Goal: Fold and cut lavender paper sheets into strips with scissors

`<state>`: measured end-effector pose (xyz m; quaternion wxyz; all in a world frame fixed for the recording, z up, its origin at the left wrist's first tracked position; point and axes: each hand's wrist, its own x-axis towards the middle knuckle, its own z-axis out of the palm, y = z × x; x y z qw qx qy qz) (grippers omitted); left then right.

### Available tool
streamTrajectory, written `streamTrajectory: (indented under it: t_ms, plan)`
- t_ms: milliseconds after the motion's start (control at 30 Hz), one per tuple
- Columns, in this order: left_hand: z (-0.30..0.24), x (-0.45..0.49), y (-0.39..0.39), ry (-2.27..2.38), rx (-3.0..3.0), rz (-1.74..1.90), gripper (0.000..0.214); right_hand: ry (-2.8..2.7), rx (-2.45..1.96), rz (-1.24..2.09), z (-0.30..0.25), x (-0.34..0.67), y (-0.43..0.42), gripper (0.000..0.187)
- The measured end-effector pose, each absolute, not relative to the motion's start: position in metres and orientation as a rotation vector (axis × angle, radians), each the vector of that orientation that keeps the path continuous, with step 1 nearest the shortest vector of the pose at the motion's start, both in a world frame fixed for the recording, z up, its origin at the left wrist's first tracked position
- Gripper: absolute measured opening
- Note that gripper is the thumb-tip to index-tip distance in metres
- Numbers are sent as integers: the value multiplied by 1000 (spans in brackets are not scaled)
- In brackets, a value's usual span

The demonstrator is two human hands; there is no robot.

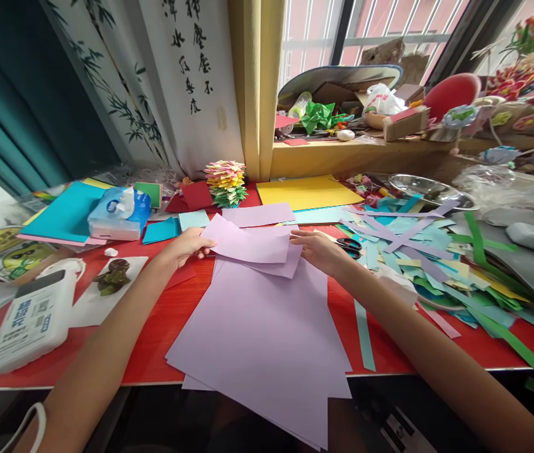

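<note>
Left grip (186, 246) and right grip (317, 248) pinch opposite edges of a lilac sheet (248, 244) over the stack (262, 340).

The lilac sheet (248, 242) I hold is thin, matt paper, smooth to the eye. The stack (267, 340) under it, hanging over the near edge of the table (163, 327), is the same matt paper. The table top is red, glossy and smooth. Toward the far left corner, the tissue pack (118, 214) has a shiny plastic wrapper. At the far edge lies a yellow sheet (307, 192) of matt paper. Toward the right edge, the bowl (403, 181) is bright polished metal and the strips (418, 251) are matt coloured paper.
</note>
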<state>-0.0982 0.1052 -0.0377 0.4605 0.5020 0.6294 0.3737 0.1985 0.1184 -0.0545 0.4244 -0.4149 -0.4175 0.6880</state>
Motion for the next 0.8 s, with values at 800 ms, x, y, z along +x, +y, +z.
streamTrajectory:
  t_ms: [800]
  plan:
    - [-42,-72,103,1414,1557,1267,37,-1351,-1011,1053,-62,196,117,19]
